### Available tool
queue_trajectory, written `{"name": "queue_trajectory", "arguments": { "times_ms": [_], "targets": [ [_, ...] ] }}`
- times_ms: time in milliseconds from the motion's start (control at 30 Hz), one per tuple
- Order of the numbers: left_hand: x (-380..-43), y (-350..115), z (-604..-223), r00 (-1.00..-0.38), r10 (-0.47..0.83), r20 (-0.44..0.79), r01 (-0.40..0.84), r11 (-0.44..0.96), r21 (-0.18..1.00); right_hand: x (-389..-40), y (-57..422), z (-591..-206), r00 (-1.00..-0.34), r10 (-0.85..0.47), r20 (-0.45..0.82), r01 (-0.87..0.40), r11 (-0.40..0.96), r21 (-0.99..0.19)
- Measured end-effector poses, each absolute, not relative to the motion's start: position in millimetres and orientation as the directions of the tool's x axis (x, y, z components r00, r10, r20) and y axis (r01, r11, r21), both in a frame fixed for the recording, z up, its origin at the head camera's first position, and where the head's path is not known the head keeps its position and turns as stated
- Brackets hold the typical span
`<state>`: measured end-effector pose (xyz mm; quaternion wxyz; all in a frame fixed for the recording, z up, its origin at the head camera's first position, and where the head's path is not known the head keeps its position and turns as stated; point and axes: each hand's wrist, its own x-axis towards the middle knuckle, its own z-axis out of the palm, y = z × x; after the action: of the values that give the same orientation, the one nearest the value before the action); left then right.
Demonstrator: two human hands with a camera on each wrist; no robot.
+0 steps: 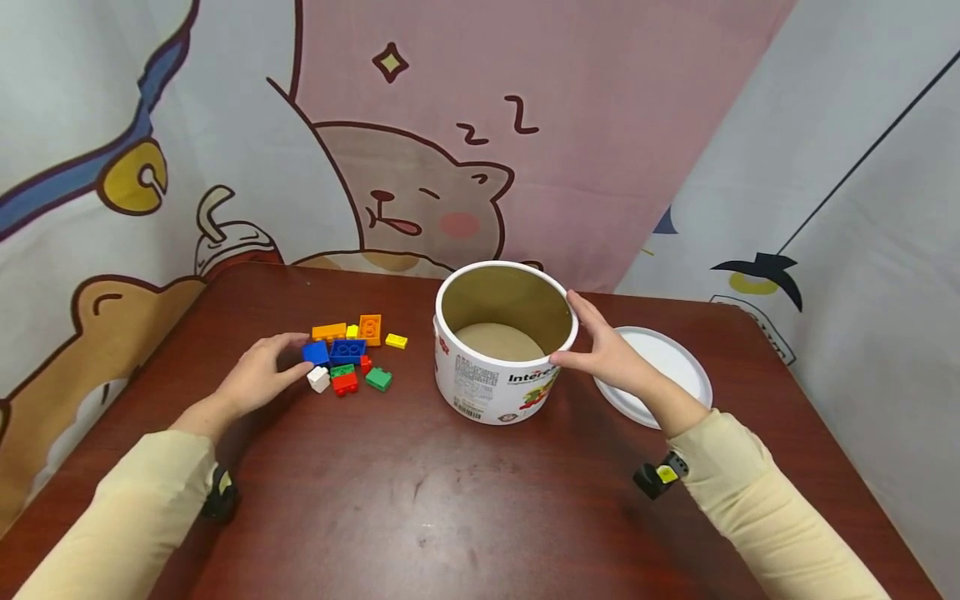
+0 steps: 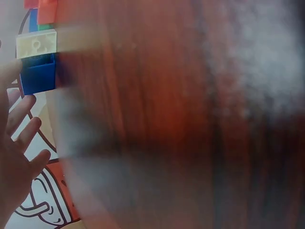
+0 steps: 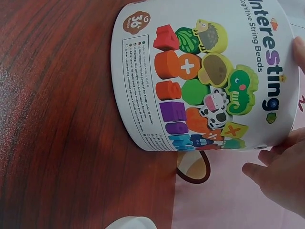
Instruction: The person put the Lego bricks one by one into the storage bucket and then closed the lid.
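Tub is smooth, round, grasped by right fingers; left fingers flank boxy block, grip unclear

A white bucket stands upright, uncovered and hollow, coloured shapes printed on its side; the right hand touches its rim; left of it, a blue block lies by the left hand's parted thumb and fingers, beside a white block.
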<state>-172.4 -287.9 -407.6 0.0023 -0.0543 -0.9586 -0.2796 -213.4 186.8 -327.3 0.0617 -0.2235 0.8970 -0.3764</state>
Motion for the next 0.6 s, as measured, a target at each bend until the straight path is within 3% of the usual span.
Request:
{"name": "queue_trajectory", "arguments": {
  "times_ms": [267, 600],
  "targets": [
    [-176.9, -288.3, -408.4, -0.995, 0.101, -0.021, 0.072, 0.823, 0.563, -214.3, 187.9, -328.8, -0.889, -0.452, 0.066, -0.364, 0.614, -0.701],
    [-173.5, -294.8, -414.9, -0.993, 0.115, 0.040, 0.116, 0.802, 0.585, -213.7, 188.0, -328.4, -0.890, -0.453, 0.053, -0.356, 0.618, -0.701]
  ]
}}
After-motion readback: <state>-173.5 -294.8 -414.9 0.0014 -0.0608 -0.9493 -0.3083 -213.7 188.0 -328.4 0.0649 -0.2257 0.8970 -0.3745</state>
